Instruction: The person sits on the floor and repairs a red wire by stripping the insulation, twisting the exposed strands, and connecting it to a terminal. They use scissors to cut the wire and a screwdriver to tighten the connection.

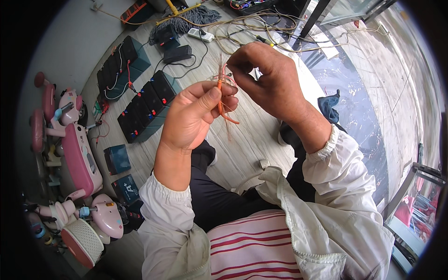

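Observation:
My left hand (184, 119) is raised over the floor with an orange wire (220, 97) pinched between thumb and fingers. Fine bare copper strands (220, 63) fan out from the wire's upper end, and more loose strands hang below. Close on the right, my right hand (275, 77) has thumb and index finger closed together beside the strands. A thin pinkish-red wire (224, 70) loops between the two hands and runs up to the right fingertips. Whether those fingertips grip it or a strand is too small to tell.
Black batteries (151, 100) with red terminals stand in rows on the left, some joined by leads. Behind lie a black power adapter (177, 54), a white power strip (200, 34), tangled cables (273, 28) and a grey mop (186, 22). Pink ride-on toys (79, 158) line the left wall.

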